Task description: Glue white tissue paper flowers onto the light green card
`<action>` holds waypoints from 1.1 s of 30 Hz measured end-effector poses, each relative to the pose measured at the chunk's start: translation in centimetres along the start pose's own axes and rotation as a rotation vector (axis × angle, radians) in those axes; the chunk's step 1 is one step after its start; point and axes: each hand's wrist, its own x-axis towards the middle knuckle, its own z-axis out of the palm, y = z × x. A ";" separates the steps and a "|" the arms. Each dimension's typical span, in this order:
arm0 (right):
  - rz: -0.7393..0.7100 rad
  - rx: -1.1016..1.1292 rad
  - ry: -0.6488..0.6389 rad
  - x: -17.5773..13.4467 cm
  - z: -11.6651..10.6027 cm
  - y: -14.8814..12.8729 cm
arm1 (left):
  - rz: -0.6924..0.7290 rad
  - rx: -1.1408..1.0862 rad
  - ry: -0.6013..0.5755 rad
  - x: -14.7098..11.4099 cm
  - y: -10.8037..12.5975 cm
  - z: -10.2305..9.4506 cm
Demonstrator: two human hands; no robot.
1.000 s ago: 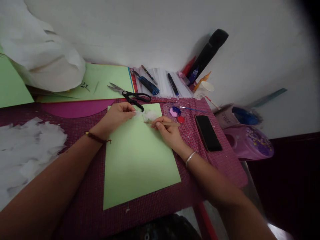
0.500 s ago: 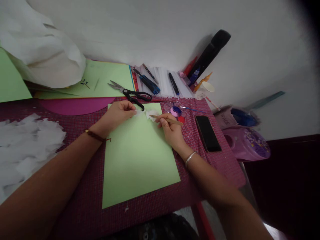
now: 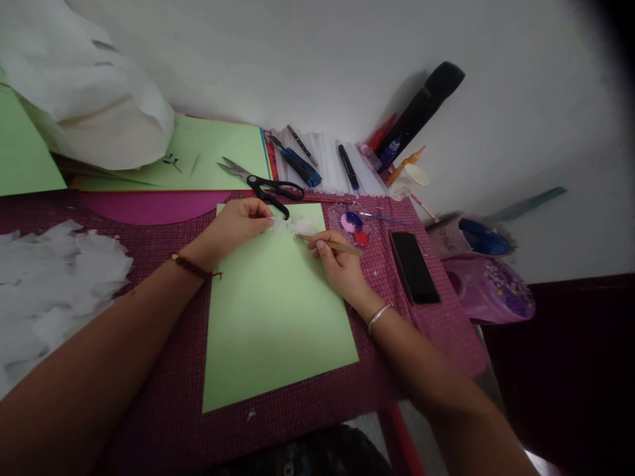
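A red checked cloth (image 3: 421, 340) covers the table against a pale wall (image 3: 297, 59), with a green sheet (image 3: 280, 324) lying on it. At the sheet's far end, the person's left hand (image 3: 235, 230) pinches a white scrap (image 3: 276, 224) between thumb and fingertips, the other fingers curled. The right hand (image 3: 341, 268), loosely closed, grips a flat stick (image 3: 341, 247), its tip at a white clump (image 3: 303, 227) above the sheet; whether clump and sheet touch cannot be told. Scissors (image 3: 264, 186) lie just beyond the left hand; paint (image 3: 352, 223) sits just beyond the right, near a phone (image 3: 415, 268).

Craft corner, pale wall (image 3: 278, 59), checked tablecloth (image 3: 173, 396), scissors (image 3: 252, 180), paint blobs (image 3: 348, 223), green sheet (image 3: 278, 317).
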 end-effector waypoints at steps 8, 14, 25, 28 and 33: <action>-0.097 -0.119 -0.031 0.1 -0.2 0.0 | 0.014 -0.022 0.020 0.3 -0.1 0.2; -0.110 -0.117 -0.006 0.4 -0.3 -0.1 | 0.013 -0.009 0.004 0.1 0.0 0.1; 0.045 0.186 0.077 1.5 -0.5 0.3 | 0.289 0.375 -0.178 1.7 0.1 3.0; 0.053 0.244 0.125 1.2 -0.6 0.1 | 0.349 0.469 -0.050 2.3 -0.5 3.8; 0.031 0.283 0.195 0.3 -0.6 -0.5 | 0.355 0.437 -0.016 2.4 -0.9 3.9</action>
